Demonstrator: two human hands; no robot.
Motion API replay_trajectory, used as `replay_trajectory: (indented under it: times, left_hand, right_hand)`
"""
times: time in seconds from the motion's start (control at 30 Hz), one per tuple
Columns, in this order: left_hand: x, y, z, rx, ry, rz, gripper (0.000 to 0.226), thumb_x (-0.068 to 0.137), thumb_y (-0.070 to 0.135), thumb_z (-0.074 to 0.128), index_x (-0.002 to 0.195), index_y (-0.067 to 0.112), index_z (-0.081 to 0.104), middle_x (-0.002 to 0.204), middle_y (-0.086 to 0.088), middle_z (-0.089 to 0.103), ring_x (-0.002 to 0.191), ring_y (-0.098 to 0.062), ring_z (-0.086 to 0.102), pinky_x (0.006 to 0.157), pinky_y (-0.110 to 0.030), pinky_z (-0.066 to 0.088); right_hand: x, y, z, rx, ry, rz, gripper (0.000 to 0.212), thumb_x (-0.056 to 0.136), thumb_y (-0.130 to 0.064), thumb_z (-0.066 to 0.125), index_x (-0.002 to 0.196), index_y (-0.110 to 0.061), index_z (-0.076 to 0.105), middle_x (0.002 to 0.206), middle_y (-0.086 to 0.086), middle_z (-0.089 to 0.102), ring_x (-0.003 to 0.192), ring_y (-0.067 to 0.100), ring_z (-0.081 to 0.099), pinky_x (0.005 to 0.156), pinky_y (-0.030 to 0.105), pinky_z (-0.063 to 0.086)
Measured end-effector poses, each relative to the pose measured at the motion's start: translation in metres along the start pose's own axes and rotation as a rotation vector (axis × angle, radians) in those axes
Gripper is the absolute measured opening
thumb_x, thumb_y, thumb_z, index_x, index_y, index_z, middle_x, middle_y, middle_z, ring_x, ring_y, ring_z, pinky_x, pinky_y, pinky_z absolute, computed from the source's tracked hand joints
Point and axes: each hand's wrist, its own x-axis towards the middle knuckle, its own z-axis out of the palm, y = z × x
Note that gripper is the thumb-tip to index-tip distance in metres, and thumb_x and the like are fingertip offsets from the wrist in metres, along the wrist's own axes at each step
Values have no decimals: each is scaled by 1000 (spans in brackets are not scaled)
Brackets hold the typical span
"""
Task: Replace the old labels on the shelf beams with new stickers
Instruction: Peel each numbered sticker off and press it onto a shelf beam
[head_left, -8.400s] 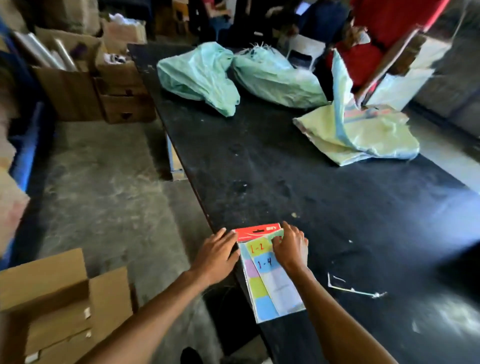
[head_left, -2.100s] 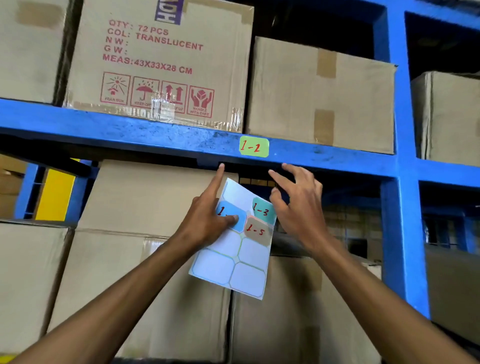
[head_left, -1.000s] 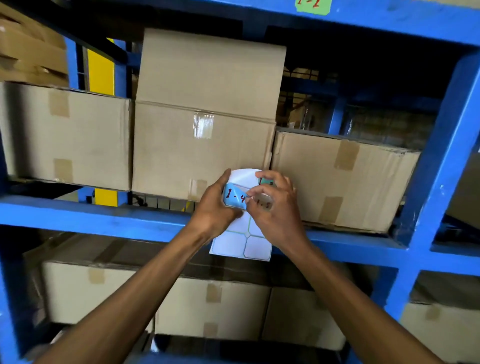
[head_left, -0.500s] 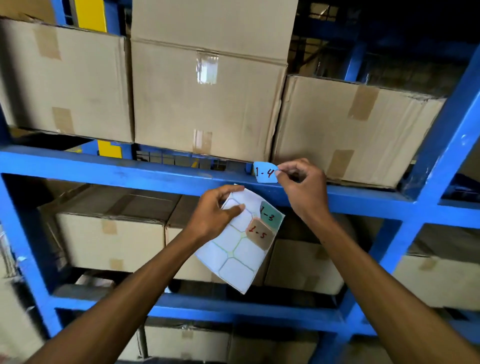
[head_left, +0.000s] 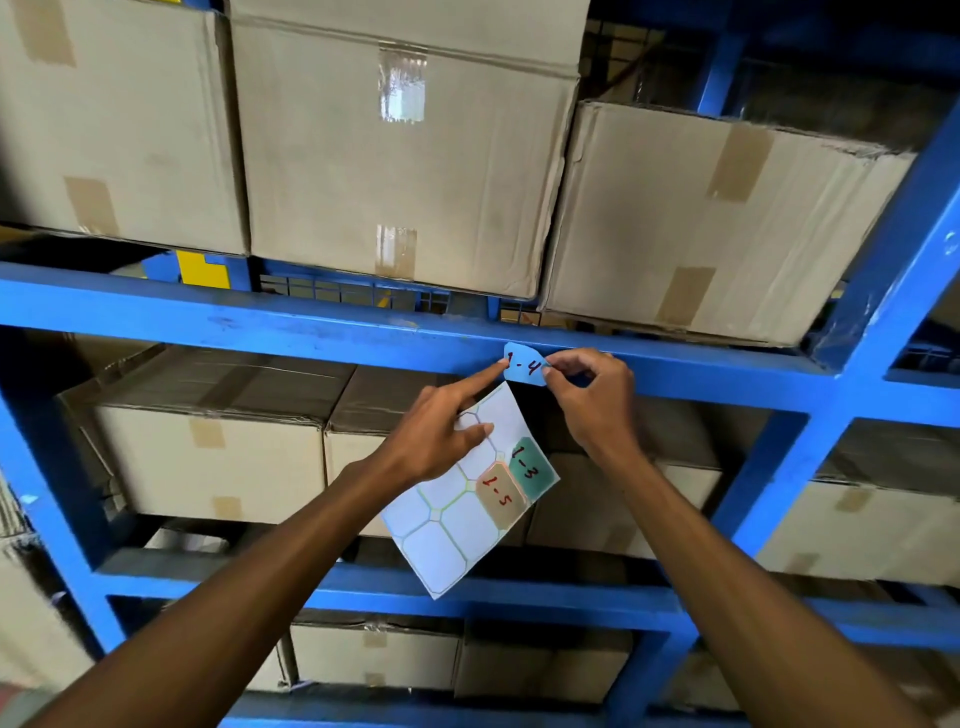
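A light blue sticker (head_left: 525, 365) marked 1-4 lies against the front of the blue shelf beam (head_left: 291, 325). My right hand (head_left: 592, 397) pinches the sticker's right edge. My left hand (head_left: 441, 431) holds the white sticker sheet (head_left: 457, 514) under its fingers, and its forefinger reaches up and touches the sticker's left edge. On the sheet sit a green sticker (head_left: 530, 467) marked 1-3 and a brown sticker (head_left: 500, 496) marked 1-5; the other cells are bare.
Taped cardboard boxes (head_left: 400, 145) fill the shelf above the beam and the shelves below. A blue upright post (head_left: 852, 374) stands at the right. A lower blue beam (head_left: 519, 592) runs under the sheet.
Over the last half second my left forefinger has come up from the sheet to the sticker's left edge, and the sticker now lies on the beam. The view has moved closer.
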Motion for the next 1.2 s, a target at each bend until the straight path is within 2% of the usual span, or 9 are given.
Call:
replay_trajectory:
  times: [0.07, 0.2, 0.3, 0.4, 0.5, 0.6, 0.9, 1.03, 1.2]
  left_hand:
    - [2, -1, 0, 34, -30, -11, 76, 86, 11, 64, 144, 41, 26, 94, 7, 72, 71, -4, 64, 67, -27, 56]
    - [5, 0, 0, 61, -98, -53, 79, 88, 13, 61, 146, 43, 16, 113, -5, 70, 88, -14, 68, 76, -41, 58]
    - [8, 2, 1, 109, -115, -63, 84, 88, 12, 61, 147, 42, 9, 120, -8, 67, 96, -19, 66, 80, -46, 57]
    - [10, -1, 2, 183, -149, -115, 88, 90, 14, 60, 147, 44, 1, 126, -14, 62, 108, -27, 60, 86, -50, 53]
    - [10, -3, 6, 248, -178, -122, 91, 90, 14, 59, 146, 45, -6, 114, -18, 67, 95, -29, 64, 81, -50, 54]
    - [10, -4, 9, 285, -179, -129, 93, 90, 15, 59, 144, 47, -10, 97, -18, 68, 85, -29, 65, 72, -45, 55]
    - [10, -7, 13, 349, -194, -122, 99, 90, 14, 58, 138, 50, -22, 101, -22, 69, 85, -30, 66, 70, -46, 57]
    - [9, -7, 13, 357, -200, -122, 99, 90, 13, 58, 138, 47, -23, 97, -21, 69, 80, -26, 66, 65, -40, 55]
    - [10, -7, 13, 361, -208, -122, 99, 91, 13, 57, 136, 49, -24, 100, -21, 69, 83, -28, 67, 70, -44, 58]
  right_hand:
    - [0, 1, 1, -5, 1, -3, 11, 80, -14, 70, 91, -15, 72, 86, -9, 64, 88, 11, 59, 67, 18, 46]
    - [1, 2, 1, -21, -15, -11, 10, 80, -15, 70, 90, -16, 72, 85, -10, 63, 87, 11, 58, 65, 15, 42]
    - [1, 2, 0, -12, -19, -7, 10, 80, -15, 70, 91, -14, 72, 87, -5, 66, 89, 13, 60, 70, 23, 50]
    - [1, 2, -1, -26, -26, -7, 12, 81, -14, 69, 93, -13, 72, 93, 2, 69, 88, 11, 59, 66, 15, 45]
    - [2, 2, -1, -38, -23, -7, 13, 81, -15, 68, 94, -13, 71, 94, 3, 69, 87, 7, 56, 63, 8, 39]
    - [2, 2, -1, -36, -15, -5, 14, 83, -18, 68, 96, -12, 71, 95, 5, 70, 90, 11, 59, 65, 13, 45]
    - [3, 0, 2, -36, 36, 25, 14, 84, -22, 67, 92, -12, 72, 93, 4, 72, 72, -4, 53, 57, 7, 40]
    - [4, -2, 4, -38, 59, 66, 13, 83, -22, 68, 90, -12, 73, 93, 6, 73, 79, 2, 56, 57, 11, 45]
    - [4, -3, 7, -58, 85, 71, 13, 83, -23, 68, 89, -13, 73, 93, 7, 74, 85, 5, 57, 60, 21, 53]
